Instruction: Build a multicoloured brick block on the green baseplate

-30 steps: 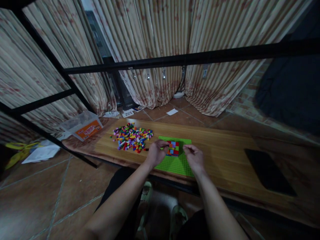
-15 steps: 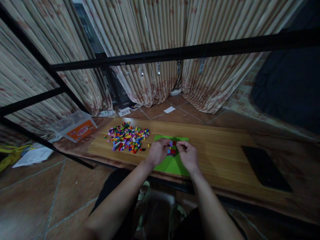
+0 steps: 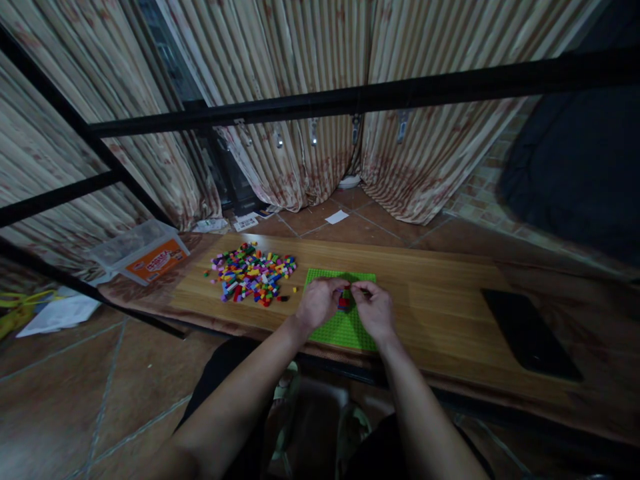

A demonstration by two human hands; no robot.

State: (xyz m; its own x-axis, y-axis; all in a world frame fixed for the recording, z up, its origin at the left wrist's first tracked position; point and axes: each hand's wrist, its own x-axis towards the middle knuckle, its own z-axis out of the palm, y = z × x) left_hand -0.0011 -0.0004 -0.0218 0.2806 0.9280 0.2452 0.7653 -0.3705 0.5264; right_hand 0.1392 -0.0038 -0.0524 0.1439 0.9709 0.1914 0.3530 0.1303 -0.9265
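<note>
A green baseplate (image 3: 345, 330) lies on the wooden table (image 3: 440, 300) in front of me. On it stands a small block of coloured bricks (image 3: 344, 303), mostly hidden between my hands. My left hand (image 3: 317, 305) is curled over the block's left side, fingers pinched together at its top. From the right, my right hand (image 3: 374, 309) closes in, its fingertips pinched and meeting the left hand's over the bricks. What sits between the fingertips is too small to make out. A heap of loose coloured bricks (image 3: 253, 273) lies to the left of the plate.
A clear plastic box with an orange label (image 3: 143, 252) stands at the table's left end. A flat black slab (image 3: 530, 333) lies at the right. A black metal frame (image 3: 350, 100) crosses above. Striped curtains hang behind; papers lie on the tiled floor at left.
Both hands have come together over the brick block, which was plainly visible between them a second ago and is now mostly covered. The view has shifted slightly.
</note>
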